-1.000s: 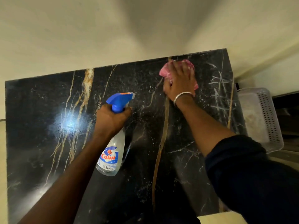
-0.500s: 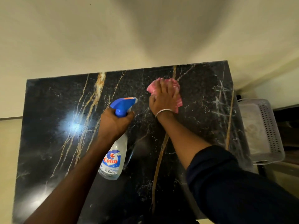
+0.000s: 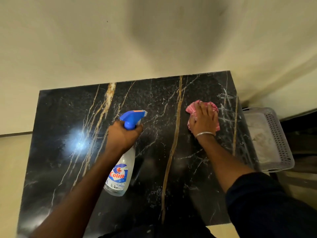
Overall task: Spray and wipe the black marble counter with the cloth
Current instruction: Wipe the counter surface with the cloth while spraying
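Observation:
The black marble counter (image 3: 65, 117) with gold and white veins fills the middle of the view. My left hand (image 3: 122, 134) grips the neck of a clear spray bottle (image 3: 120, 174) with a blue trigger head and a "Colin" label, held above the counter's centre, nozzle pointing right and away. My right hand (image 3: 204, 121) lies flat on a pink cloth (image 3: 191, 108), pressing it onto the counter near the far right. A silver bangle sits on that wrist. Fine droplets speckle the marble between the two hands.
A cream wall rises behind the counter. A pale perforated plastic basket (image 3: 277, 134) stands just off the counter's right edge. A bright light reflection shows on the marble at the left. The counter's near edge lies under my arms.
My right hand has slid the pink cloth from the counter's middle to the right side. The left hand with the bottle has held its place. The view has tilted so the counter sits lower.

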Demonstrator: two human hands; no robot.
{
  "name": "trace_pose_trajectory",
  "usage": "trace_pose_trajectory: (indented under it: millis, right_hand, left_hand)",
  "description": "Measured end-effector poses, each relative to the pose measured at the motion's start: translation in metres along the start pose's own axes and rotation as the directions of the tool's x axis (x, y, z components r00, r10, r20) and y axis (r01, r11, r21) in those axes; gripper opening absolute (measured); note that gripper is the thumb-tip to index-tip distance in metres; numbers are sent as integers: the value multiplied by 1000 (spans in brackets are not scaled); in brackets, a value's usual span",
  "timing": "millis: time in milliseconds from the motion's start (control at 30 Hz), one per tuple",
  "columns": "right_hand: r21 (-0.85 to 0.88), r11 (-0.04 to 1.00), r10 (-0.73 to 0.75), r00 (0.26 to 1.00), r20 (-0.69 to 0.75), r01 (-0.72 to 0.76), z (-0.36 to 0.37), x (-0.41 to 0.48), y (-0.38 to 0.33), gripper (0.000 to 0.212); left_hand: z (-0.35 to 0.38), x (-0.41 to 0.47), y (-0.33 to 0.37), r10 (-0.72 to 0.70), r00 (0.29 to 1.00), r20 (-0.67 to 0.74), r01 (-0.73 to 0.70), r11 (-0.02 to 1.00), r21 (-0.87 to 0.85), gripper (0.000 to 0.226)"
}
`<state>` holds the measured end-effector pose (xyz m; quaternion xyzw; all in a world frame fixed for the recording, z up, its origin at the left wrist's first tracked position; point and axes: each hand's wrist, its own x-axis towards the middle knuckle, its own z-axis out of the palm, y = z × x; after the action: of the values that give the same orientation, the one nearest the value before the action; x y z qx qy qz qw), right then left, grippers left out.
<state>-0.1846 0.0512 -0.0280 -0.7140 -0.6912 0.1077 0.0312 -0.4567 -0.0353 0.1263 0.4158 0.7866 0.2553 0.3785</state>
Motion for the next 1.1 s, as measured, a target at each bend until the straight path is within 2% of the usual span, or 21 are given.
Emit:
trace_pose_trajectory:
  millis: [100,200,333,433,500,567,600,633,667,700,733,767,800,833,900,1100]
  right_hand:
    - [3,998,61,998,11,-61,0,-26,6,57]
    - [9,1000,18,999,44,-18,5,-64,-10,56]
    - [-36,986,-153,978,138,160,20,-123,-41,60]
    - [-3,932,-355,914,197,363,28,-168,-58,62]
    - [77,882,-472,862,185,466,27,-188,-56,57]
    - [332,821,-524,844,112,466,13,-198,-49,42]
    - [553,751,-491,865,101,361,-2,-201,-48,34]
    - [776,613,-390,911,133,149,-18,-202,-48,30]
    - [901,422,-255,940,227,-103,-32,-201,-46,30]
    - [929,187,-125,931,343,-318,-42,-197,-42,32]
    - [880,-99,-60,886,460,-464,-50,-193,-34,29]
    - [759,-376,-51,830,556,-532,-55,-188,-25,21]
    - [615,-581,-81,790,608,-533,-59,-185,-16,32]
    - [531,-673,-97,773,627,-515,-62,-184,-10,52]
    - [469,-747,-136,800,585,-470,-66,-186,-2,75]
    - [486,-797,-81,861,503,-358,-71,-188,3,81]
  left_hand:
    - [2,-12,-2,15,1000,13,-15,1000,-6,15]
    - [4,-25,-7,46,999,18,-46,998,-36,15]
    - [6,-42,-15,75,997,23,-75,997,-29,21]
    - [8,-51,-21,81,996,31,-81,996,-23,24]
    - [8,-57,-23,83,996,32,-83,997,-4,25]
    - [8,-63,-26,88,995,56,-88,996,2,25]
    - [8,-66,-28,88,994,71,-88,996,2,26]
    - [8,-69,-29,88,992,89,-88,996,2,28]
    - [8,-72,-30,92,990,110,-92,996,-5,29]
    - [8,-74,-30,109,985,136,-107,994,-20,30]
    - [8,-77,-29,134,977,164,-130,991,-39,30]
    - [9,-80,-27,158,968,197,-150,987,-55,30]
    - [10,-83,-26,180,956,231,-169,983,-67,30]
    - [11,-87,-24,198,944,263,-187,980,-69,31]
    - [14,-94,-20,241,924,297,-229,971,-75,31]
    - [23,-112,-15,323,914,246,-317,946,-65,36]
